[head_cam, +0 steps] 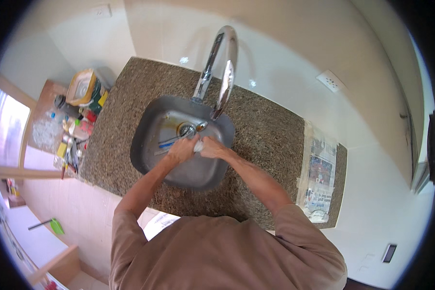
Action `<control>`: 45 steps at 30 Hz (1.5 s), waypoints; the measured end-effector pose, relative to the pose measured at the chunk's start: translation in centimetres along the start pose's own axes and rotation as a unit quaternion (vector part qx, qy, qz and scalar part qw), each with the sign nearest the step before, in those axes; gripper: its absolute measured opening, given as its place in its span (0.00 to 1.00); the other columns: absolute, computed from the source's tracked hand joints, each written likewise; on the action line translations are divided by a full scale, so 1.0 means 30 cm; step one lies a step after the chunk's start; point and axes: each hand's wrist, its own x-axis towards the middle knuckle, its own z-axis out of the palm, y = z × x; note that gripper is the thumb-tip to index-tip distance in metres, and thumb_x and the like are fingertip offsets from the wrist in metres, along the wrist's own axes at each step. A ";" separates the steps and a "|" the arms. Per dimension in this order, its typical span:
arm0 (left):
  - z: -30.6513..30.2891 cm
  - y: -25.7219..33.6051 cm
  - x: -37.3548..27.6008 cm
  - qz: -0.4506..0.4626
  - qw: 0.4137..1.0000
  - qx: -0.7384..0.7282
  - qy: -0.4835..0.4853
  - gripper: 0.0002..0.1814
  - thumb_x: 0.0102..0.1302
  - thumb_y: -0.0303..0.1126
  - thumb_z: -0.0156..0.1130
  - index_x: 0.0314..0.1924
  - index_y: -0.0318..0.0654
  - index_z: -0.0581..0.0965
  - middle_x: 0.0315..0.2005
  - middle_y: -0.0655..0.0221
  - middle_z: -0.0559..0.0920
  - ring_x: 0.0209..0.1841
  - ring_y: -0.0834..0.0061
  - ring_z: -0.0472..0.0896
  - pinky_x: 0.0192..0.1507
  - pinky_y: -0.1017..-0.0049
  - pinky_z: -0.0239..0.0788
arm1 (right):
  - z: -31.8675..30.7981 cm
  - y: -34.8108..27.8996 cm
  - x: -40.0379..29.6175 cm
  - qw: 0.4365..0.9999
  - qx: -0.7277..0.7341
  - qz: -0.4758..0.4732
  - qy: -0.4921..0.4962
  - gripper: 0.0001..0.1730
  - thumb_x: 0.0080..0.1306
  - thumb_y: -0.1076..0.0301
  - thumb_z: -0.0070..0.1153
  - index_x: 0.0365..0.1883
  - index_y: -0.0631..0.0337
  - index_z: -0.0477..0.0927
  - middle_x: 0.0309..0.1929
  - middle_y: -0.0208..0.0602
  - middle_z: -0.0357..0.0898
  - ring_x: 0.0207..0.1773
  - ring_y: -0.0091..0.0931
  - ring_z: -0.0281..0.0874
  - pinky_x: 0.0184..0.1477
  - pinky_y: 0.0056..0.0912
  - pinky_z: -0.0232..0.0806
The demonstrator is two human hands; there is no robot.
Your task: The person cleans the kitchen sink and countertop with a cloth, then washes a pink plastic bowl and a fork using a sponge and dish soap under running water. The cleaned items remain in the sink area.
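My left hand (183, 149) and my right hand (213, 147) meet over the stainless steel sink (199, 179). Both are closed on a small white item (198, 145), perhaps a cloth or tissue, mostly hidden by the fingers. Just beyond them, near the drain strainer (185, 129), a shiny spoon-like bowl (202, 126) shows; I cannot tell whether it is held or lies in the sink. A thin blue-handled item (166, 145) and other slim utensils lie left of my left hand. Brown stain or residue surrounds the drain.
A tall chrome faucet (229, 69) arches over the sink's back edge. Taped newspaper (319, 174) covers part of the granite countertop (272, 159) at right. Paint tub (81, 87), bottles and tools crowd the left. A wall socket (330, 81) sits behind; a green dustpan (57, 226) is lower left.
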 end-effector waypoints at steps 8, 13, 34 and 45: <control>0.057 -0.105 -0.043 -0.108 0.965 -0.240 -0.017 0.19 0.61 0.29 0.69 0.52 0.39 0.79 0.30 0.59 0.84 0.26 0.61 0.85 0.24 0.63 0.76 | -0.027 -0.034 -0.097 0.984 0.108 -0.102 0.094 0.37 0.59 0.66 0.70 0.67 0.62 0.74 0.59 0.55 0.78 0.67 0.39 0.77 0.65 0.42 0.72; -0.086 -0.032 -0.056 -0.346 0.569 -0.685 -0.296 0.12 0.62 0.31 0.69 0.44 0.35 0.82 0.25 0.72 0.79 0.17 0.79 0.72 0.16 0.77 0.62 | -0.024 -0.093 -0.195 0.880 -0.196 -0.305 0.308 0.27 0.64 0.73 0.60 0.63 0.53 0.76 0.65 0.56 0.73 0.70 0.45 0.73 0.64 0.52 0.73; -0.118 0.205 -0.107 0.136 0.957 0.230 0.116 0.12 0.67 0.38 0.61 0.45 0.39 0.79 0.25 0.65 0.84 0.28 0.61 0.87 0.27 0.61 0.79 | -0.056 -0.052 -0.200 0.866 0.427 0.068 -0.251 0.12 0.68 0.76 0.64 0.40 0.54 0.71 0.21 0.19 0.65 0.16 0.13 0.59 0.16 0.24 0.47; -0.601 0.038 -0.168 -0.156 0.974 -0.097 0.132 0.33 0.36 0.37 0.82 0.48 0.35 0.85 0.43 0.50 0.88 0.49 0.50 0.86 0.53 0.59 0.79 | -0.229 -0.459 -0.029 0.920 0.238 -0.303 0.076 0.36 0.64 0.69 0.73 0.69 0.66 0.74 0.58 0.39 0.83 0.59 0.27 0.79 0.63 0.34 0.71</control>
